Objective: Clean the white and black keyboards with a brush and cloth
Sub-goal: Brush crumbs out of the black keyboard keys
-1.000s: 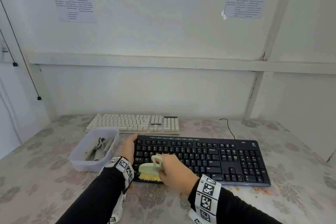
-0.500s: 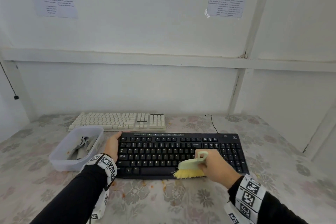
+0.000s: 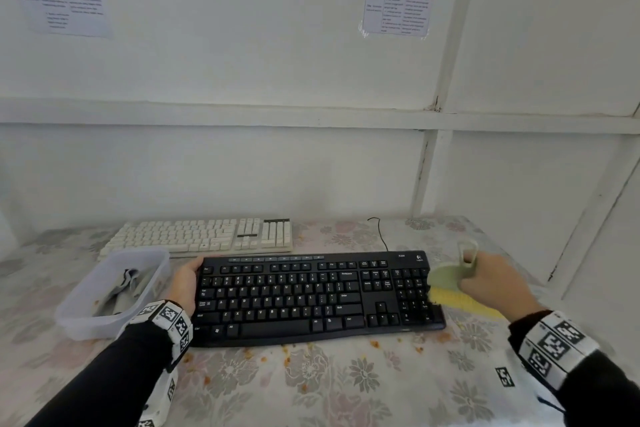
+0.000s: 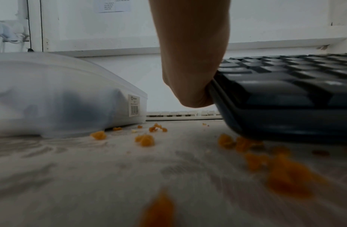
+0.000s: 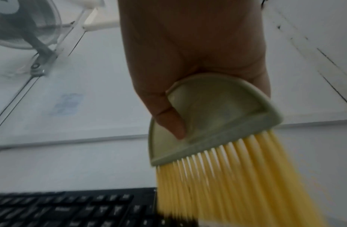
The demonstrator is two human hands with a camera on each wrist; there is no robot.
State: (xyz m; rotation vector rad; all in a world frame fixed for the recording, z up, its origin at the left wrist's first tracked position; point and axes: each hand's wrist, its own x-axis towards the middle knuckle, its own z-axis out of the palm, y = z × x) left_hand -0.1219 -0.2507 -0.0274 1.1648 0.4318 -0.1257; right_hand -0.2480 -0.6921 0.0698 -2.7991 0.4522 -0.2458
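The black keyboard lies in front of me on the flowered tablecloth, with the white keyboard behind it to the left. My right hand grips a pale green brush by its handle; the yellow bristles sit at the keyboard's right end, over its edge. In the right wrist view my thumb presses on the brush body above the black keyboard. My left hand holds the keyboard's left edge, fingers curled round the rim; the left wrist view shows it against the black keyboard.
A translucent plastic tub with a grey cloth inside stands left of the black keyboard. Orange crumbs lie scattered on the tablecloth along the keyboard's front edge. A black cable runs back to the wall. Papers hang on the wall.
My right hand has swept the brush from the black keyboard's left front, across the keys, to its right end. The left hand has stayed on the left edge.
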